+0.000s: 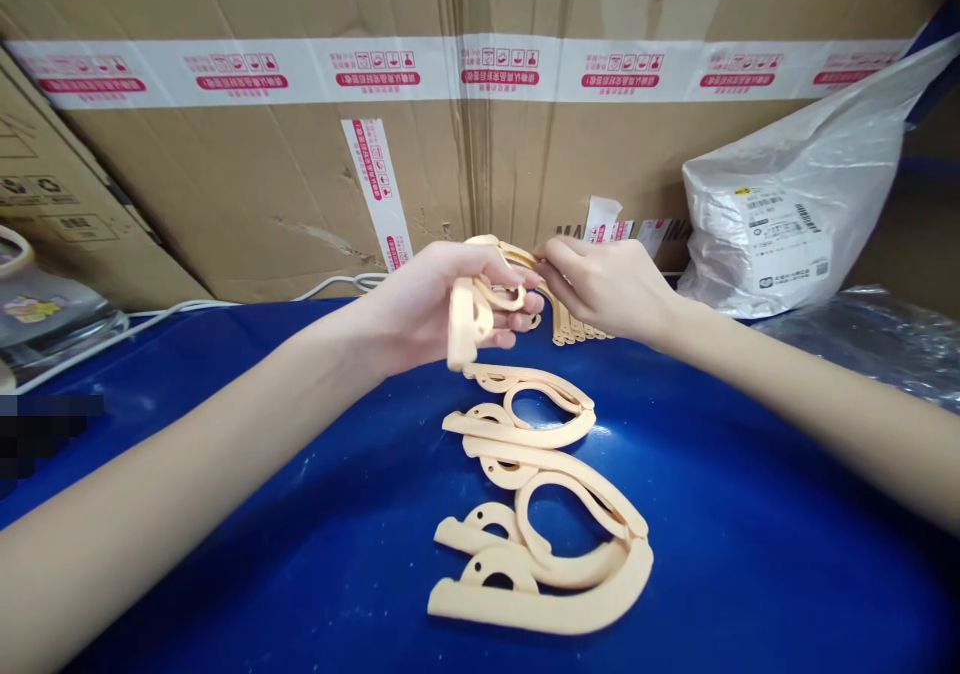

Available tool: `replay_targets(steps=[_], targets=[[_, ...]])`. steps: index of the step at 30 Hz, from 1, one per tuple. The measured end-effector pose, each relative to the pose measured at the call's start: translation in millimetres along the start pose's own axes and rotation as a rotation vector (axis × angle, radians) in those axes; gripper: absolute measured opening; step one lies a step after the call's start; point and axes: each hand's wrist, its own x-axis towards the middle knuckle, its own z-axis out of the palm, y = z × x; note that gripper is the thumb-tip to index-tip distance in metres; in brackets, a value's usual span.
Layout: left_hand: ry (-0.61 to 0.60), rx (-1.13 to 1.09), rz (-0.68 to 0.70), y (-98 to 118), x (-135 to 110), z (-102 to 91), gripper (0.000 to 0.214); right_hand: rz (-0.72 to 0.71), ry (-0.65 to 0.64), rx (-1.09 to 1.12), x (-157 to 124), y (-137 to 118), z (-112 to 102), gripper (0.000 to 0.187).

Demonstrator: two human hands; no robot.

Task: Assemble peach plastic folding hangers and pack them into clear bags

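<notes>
My left hand (442, 299) is closed around a beige plastic folding hanger (461, 324), one arm end and a hook-like curve sticking out past the fingers. At the hanger's far side, the pinched fingers of my right hand (592, 279) grip its other end; the fingertips are partly hidden. Below my hands, several folded hangers (540, 614) of the same kind lie in a column on the blue table surface (300, 554), some touching or overlapping. Behind my right hand, a row of similar beige pieces (574, 329) is partly covered.
Large cardboard boxes (300, 164) with printed tape stand along the back. At right are a white plastic bag (795, 184) with a label and clear plastic wrap (885, 344). A clear container (52, 304) and a white cable (330, 284) are at left.
</notes>
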Motion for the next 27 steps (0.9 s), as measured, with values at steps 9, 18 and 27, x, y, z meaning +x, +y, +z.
replay_targets(steps=[9,18,27], targets=[[-0.199,-0.029,-0.207,5,-4,-5.1,0.027,-0.009,0.063,0.113,0,-3,-5,0.036],[0.148,0.325,-0.196,-7,6,-4.1,0.032,0.145,-0.354,0.753,11,-4,-13,0.03],[0.282,0.608,-0.144,-14,7,-18.1,0.021,0.52,-0.433,0.434,13,55,31,0.029]])
